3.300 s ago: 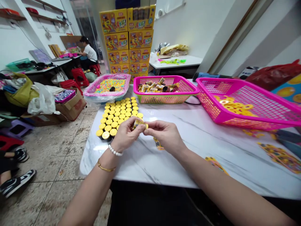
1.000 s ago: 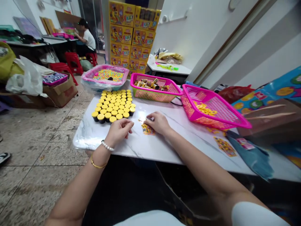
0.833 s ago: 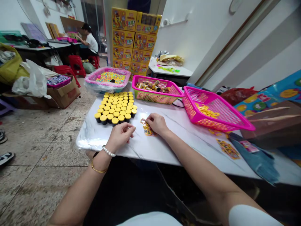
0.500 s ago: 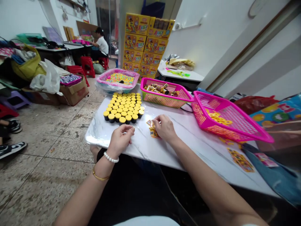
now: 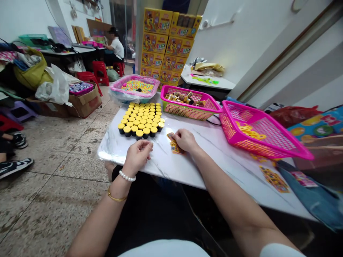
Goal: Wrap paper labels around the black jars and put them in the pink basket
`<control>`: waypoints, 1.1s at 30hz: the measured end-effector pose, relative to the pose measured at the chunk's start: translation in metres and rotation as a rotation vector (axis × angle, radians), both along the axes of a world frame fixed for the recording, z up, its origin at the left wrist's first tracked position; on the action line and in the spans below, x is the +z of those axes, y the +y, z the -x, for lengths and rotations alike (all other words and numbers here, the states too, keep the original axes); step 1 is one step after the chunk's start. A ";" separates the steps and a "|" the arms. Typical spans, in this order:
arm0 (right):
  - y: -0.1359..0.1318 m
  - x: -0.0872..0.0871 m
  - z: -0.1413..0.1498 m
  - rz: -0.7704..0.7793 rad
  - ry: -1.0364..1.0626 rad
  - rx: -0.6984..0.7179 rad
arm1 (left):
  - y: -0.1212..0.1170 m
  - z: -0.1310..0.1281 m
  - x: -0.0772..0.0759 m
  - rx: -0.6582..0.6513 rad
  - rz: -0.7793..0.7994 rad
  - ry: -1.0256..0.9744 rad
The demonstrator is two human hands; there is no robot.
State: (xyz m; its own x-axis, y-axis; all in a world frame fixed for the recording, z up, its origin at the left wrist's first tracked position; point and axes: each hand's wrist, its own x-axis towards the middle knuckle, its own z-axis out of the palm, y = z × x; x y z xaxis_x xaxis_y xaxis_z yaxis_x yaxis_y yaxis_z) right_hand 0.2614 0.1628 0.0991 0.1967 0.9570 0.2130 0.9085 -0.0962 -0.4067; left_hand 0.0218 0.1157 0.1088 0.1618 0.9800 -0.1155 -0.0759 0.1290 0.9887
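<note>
My right hand [image 5: 187, 140] is closed in a pinch at the edge of a small stack of printed yellow labels [image 5: 176, 147] on the white marbled table [image 5: 160, 166]. Its fingers and palm cover part of the stack. Above the table's front edge, my left hand [image 5: 138, 154] has its fingertips pressed together; whatever they may hold is too small to make out. Just beyond it stand closely packed rows of black jars with yellow lids [image 5: 141, 121].
At the back are a lined tub of colourful beads [image 5: 138, 85] and a pink basket of wrapped brown pieces [image 5: 187, 103]. Another pink basket [image 5: 241, 142] holds yellow rings. More printed labels [image 5: 273, 179] lie at right. A person [image 5: 117, 46] sits far off.
My right hand has shifted slightly, and the label edge that stood tilted at its fingertips now lies flatter on the stack. My left hand has barely moved. The view tilts down a little.
</note>
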 end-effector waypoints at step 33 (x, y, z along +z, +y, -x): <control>-0.106 0.000 0.136 -0.055 1.112 0.231 | -0.068 0.021 0.011 0.385 -0.209 -0.098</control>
